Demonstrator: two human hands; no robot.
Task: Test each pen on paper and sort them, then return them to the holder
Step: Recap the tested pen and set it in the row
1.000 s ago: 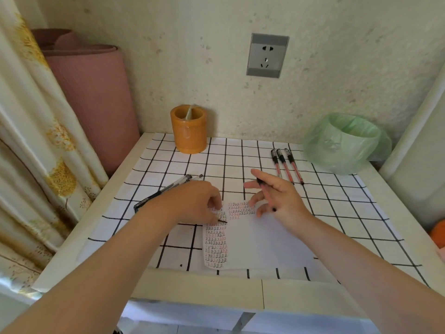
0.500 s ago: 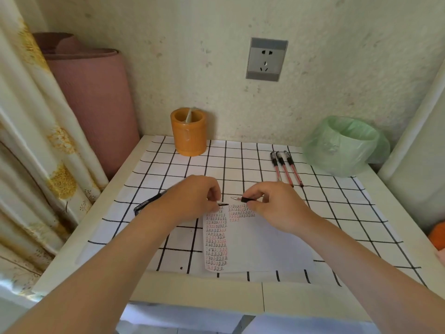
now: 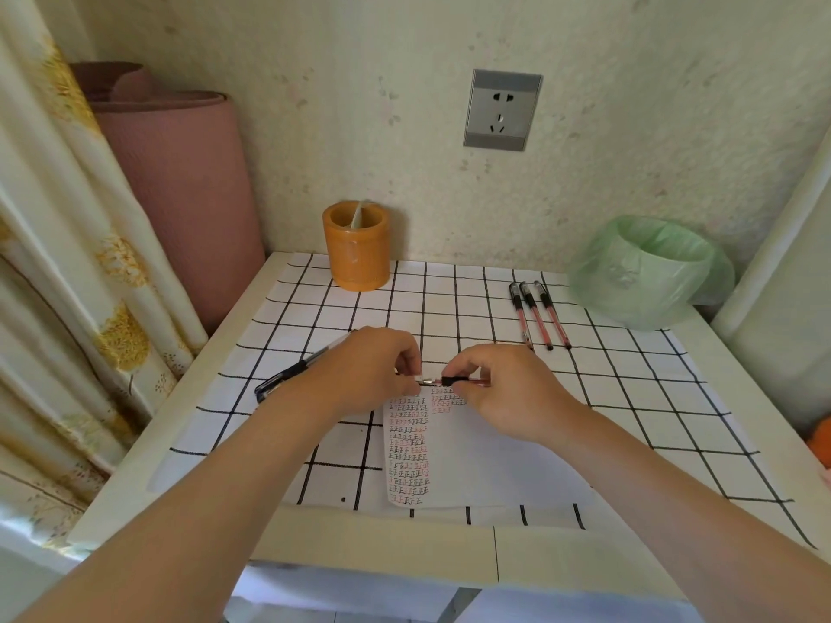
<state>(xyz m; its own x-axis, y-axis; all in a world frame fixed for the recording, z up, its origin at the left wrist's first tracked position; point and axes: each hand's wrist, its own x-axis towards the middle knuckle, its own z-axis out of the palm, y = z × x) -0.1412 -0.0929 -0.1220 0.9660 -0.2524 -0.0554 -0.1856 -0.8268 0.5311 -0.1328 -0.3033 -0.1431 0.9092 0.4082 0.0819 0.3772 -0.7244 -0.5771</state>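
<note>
Head view, pen in hand: a red pen (image 3: 449,380) is held level just above the top edge of the paper (image 3: 494,460), between both hands.
Left hand (image 3: 373,375): its grip is pinched on the tip end of this pen; I cannot tell whether a cap is there.
Right hand (image 3: 503,393): its grip is clamped on the barrel at the black sleeve.
Handling: I judge the pen to be light, stiff and smooth; the black sleeve is the best place to hold it, as it slips less there.
Sorted pens: three red pens (image 3: 537,314) lie side by side near the bin (image 3: 647,272); dark pens (image 3: 288,375) lie at the left, partly hidden by the left arm.
Holder (image 3: 356,254): an orange cup at the back of the counter (image 3: 382,546); only one pale thing stands up inside it.
Bin contents: it is lined with a green bag; what is inside does not show.
</note>
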